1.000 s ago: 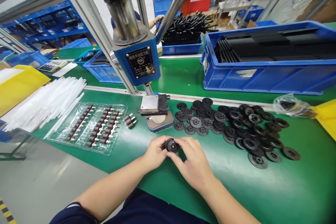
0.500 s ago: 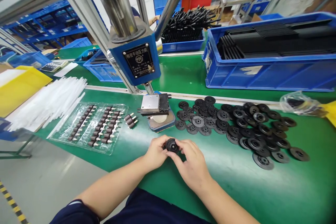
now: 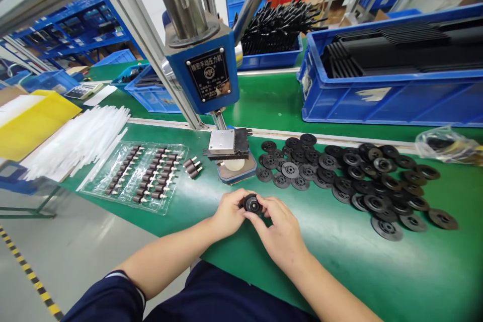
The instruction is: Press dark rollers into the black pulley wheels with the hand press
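Note:
Between my two hands is a round black plastic disc part (image 3: 252, 204) with a raised centre. My left hand (image 3: 230, 214) grips its left side, fingers closed. On the right side, my right hand (image 3: 279, 227) pinches it between thumb and fingers. Both hands are above the green bench, just in front of the hand press (image 3: 211, 73). A metal block (image 3: 222, 141) sits under the press on its base. To the right lies a spread of loose black discs (image 3: 327, 162). Several small dark cylinders with white shafts (image 3: 192, 167) lie left of the press base.
A clear blister tray (image 3: 151, 209) holds rows of the dark cylinders. White tubes (image 3: 86, 138) are piled at the far left by a yellow bin (image 3: 37, 121). Blue crates (image 3: 392, 103) of black parts stand along the back. A plastic bag (image 3: 439, 145) lies at the right.
The whole view has shifted slightly, so the bench items sit a little further right and higher. Both hands still hold the black disc part in nearly the same grip.

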Motion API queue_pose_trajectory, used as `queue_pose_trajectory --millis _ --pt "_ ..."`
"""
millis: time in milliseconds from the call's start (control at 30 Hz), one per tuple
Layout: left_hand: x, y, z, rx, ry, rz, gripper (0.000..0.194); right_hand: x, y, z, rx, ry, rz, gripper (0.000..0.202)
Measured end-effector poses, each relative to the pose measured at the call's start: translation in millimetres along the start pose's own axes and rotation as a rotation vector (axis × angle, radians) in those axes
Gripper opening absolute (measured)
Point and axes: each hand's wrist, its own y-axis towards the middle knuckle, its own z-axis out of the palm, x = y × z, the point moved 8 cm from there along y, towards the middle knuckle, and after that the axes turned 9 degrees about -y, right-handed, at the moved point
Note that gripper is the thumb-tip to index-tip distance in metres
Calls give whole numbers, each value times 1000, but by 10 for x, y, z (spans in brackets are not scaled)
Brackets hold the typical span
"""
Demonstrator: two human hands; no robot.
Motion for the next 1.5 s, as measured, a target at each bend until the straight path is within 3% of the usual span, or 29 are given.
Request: queue_pose_trajectory --millis 633,933,1167,1500 --pt "-14 2 -24 -53 36 -4 18 32 0 29 -86 19 -29 29" --pt "22 4 -42 -113 88 -37 20 -44 37 -4 -53 39 9 30" --pt "79 30 17 -123 -136 -122 31 -269 127 -16 40 177 149 36" --pt "103 53 2 -162 -219 -167 38 -784 213 91 118 336 470 54"
